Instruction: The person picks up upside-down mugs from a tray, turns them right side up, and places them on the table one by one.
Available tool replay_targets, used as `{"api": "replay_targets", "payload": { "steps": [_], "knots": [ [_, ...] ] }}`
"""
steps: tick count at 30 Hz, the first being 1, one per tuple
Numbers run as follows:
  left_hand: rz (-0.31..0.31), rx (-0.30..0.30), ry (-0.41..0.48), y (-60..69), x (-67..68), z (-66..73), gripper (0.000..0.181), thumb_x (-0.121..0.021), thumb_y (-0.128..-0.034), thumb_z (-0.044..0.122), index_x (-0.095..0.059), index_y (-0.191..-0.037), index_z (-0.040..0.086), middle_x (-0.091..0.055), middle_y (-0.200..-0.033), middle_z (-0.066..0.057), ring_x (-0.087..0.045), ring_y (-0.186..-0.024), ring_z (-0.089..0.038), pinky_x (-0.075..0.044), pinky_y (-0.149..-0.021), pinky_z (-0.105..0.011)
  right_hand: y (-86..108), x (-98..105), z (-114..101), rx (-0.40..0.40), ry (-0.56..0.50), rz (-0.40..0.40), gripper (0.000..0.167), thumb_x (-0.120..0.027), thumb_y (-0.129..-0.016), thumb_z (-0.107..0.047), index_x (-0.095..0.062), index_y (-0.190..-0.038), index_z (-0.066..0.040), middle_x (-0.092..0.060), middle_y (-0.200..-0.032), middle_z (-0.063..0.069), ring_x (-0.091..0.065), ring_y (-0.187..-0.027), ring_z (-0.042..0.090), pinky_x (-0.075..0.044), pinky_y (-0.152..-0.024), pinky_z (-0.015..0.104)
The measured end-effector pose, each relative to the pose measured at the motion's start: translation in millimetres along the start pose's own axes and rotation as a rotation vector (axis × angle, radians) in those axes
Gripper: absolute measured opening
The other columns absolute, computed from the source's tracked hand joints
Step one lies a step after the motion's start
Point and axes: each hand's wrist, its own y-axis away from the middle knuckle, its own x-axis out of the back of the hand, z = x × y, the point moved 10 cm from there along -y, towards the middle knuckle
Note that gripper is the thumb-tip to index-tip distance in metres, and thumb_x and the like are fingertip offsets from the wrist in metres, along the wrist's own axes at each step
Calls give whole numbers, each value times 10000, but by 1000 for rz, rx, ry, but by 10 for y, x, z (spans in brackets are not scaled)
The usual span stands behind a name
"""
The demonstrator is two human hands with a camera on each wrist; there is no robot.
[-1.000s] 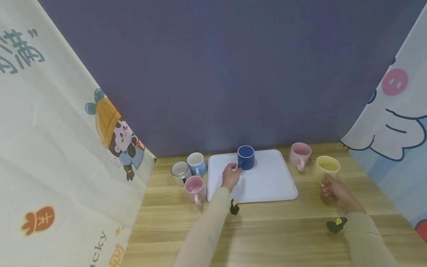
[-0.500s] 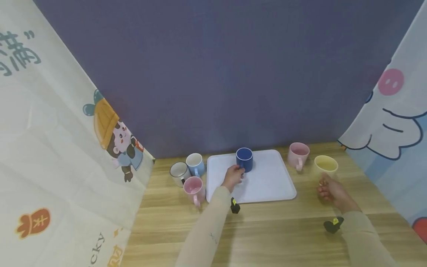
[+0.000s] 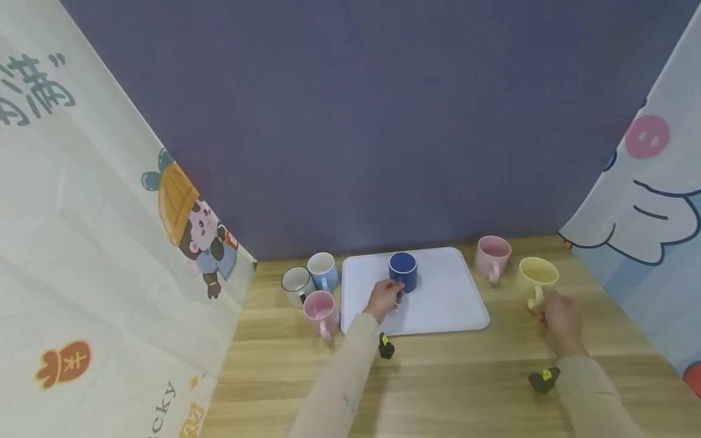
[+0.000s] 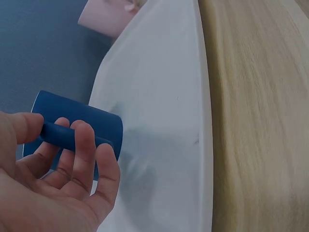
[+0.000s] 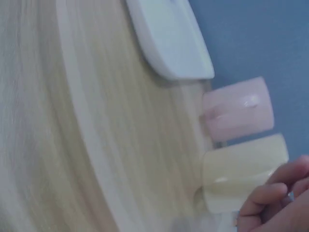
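Note:
In the head view a dark blue mug (image 3: 403, 274) is over the white tray (image 3: 449, 298), its handle facing me. My left hand (image 3: 385, 299) grips that handle; in the left wrist view the thumb and curled fingers (image 4: 84, 145) are round the blue handle (image 4: 60, 135). Whether the mug's base touches the tray I cannot tell. A yellow mug (image 3: 537, 275) stands on the table at the right. My right hand (image 3: 561, 319), blurred, is just right of its handle (image 3: 535, 298), with fingers loosely bent and nothing visible in them.
Left of the tray stand a white mug with a dark rim (image 3: 297, 286), a light blue mug (image 3: 323, 272) and a pink mug (image 3: 322, 310), close together. Another pink mug (image 3: 491, 258) stands between tray and yellow mug. A dark wall (image 3: 350, 121) rises behind the wooden table (image 3: 438, 389).
The blue mug has come nearer to me over the tray, with my left hand closing round its handle. My right hand has shifted right, off the yellow mug's handle, which now shows.

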Motion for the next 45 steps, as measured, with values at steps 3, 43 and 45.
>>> {"api": "replay_targets", "payload": {
  "steps": [3, 43, 45],
  "knots": [
    [-5, 13, 19, 4, -4, -14, 298, -548, -1045, 207, -695, -1149, -30, -709, -947, -79, -595, -688, -132, -501, -597, -243, 101, -21, -163, 80, -38, 61, 302, -354, -1055, -120, -528, -813, -71, -551, -570, -70, -515, -492, 71, -468, -470, 212],
    [-156, -98, 608, 551, -142, 459, 296, -436, -1098, 211, -578, -848, 139, -533, -766, 51, -297, -568, -48, -251, -488, -168, 883, -1517, -346, 215, 287, -410, 245, -427, -1087, -165, -541, -1190, 27, -491, -732, -53, -492, -647, 57, -464, -603, 195],
    [-185, -102, 672, 602, -170, 538, 300, -421, -1102, 201, -573, -852, 136, -521, -764, 51, -278, -562, -45, -245, -481, -157, 918, -1583, -368, 221, 285, -427, 281, -407, -1091, -145, -530, -1223, 71, -488, -732, -41, -492, -638, 63, -464, -598, 198]
  ]
}}
